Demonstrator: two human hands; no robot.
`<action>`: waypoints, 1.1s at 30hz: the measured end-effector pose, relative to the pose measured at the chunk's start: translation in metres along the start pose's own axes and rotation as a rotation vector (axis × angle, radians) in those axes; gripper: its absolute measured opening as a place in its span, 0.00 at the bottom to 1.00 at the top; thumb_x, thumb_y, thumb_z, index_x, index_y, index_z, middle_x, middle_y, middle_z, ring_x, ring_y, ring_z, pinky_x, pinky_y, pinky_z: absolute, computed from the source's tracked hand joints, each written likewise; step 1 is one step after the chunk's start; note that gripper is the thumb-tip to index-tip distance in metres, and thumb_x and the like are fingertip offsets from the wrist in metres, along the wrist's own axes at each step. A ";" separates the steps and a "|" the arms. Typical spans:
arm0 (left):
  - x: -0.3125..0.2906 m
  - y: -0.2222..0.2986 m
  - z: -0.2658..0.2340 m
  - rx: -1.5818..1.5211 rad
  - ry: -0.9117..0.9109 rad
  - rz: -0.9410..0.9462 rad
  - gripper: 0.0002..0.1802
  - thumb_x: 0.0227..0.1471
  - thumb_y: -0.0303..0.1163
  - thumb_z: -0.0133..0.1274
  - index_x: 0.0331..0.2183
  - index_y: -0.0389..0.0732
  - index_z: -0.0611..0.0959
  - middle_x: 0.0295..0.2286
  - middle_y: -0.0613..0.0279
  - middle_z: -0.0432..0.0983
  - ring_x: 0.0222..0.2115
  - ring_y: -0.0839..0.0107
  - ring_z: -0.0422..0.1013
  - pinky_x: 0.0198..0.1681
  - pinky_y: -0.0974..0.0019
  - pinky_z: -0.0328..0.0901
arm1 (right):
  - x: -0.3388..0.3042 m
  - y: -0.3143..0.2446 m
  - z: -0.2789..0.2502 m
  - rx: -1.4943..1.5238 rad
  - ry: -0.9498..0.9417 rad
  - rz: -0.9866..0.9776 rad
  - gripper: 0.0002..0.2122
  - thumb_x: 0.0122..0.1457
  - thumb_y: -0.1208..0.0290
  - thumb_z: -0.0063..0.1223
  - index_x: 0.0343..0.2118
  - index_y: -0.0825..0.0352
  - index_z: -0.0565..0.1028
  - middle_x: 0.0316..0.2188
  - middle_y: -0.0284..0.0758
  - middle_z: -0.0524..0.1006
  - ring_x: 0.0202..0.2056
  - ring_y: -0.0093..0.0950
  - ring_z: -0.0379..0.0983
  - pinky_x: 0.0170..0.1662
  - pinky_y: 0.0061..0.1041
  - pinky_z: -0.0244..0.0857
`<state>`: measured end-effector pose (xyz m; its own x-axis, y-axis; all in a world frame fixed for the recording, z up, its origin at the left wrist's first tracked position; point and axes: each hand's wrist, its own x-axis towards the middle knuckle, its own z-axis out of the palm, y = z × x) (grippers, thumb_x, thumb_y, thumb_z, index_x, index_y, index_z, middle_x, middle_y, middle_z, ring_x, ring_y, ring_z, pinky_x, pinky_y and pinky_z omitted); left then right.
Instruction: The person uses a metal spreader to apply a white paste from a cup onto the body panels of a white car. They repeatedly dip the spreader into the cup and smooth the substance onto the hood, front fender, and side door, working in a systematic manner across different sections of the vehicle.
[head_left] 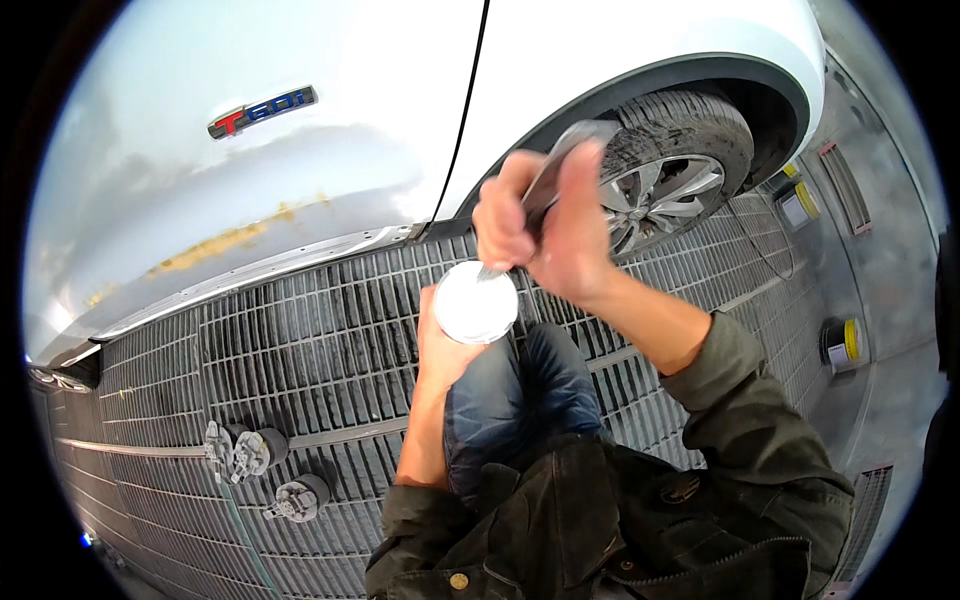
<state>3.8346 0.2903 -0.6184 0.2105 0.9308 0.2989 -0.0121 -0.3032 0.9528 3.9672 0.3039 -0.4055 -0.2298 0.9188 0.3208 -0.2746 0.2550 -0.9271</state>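
Note:
My left hand [448, 335] is wrapped round a round white tub [470, 310], its white top facing up in front of my knees. Above it, my right hand [555, 225] grips a putty knife [548, 188], blurred by motion. One thin grey end of the knife sticks up past my thumb; a narrow metallic tip shows below my fingers, over the tub's white surface. I cannot tell whether that tip touches it. Ahead on the left, the white car door [330, 190] carries a yellowish, sanded-looking patch [225, 243] along its lower part.
A wheel [655, 195] in its arch stands ahead right. Several dusty grey sanders [298, 498] rest on the grated floor [330, 350] at lower left. Tins with yellow bands [845, 343] sit by the right wall. A thin cable [778, 272] trails near the wheel.

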 end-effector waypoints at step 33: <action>0.031 0.031 0.010 -0.165 0.332 0.002 0.40 0.29 0.26 0.72 0.48 0.35 0.72 0.40 0.57 0.75 0.41 0.68 0.72 0.47 0.64 0.66 | 0.010 0.001 0.011 -0.037 0.239 -0.003 0.35 0.60 0.31 0.24 0.20 0.65 0.63 0.12 0.29 0.60 0.15 0.20 0.56 0.22 0.22 0.57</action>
<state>3.8501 0.3079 -0.5800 -0.1182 0.9540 0.2753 -0.1753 -0.2930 0.9399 3.9545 0.3104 -0.4013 -0.0007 0.9622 0.2725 -0.2399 0.2644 -0.9341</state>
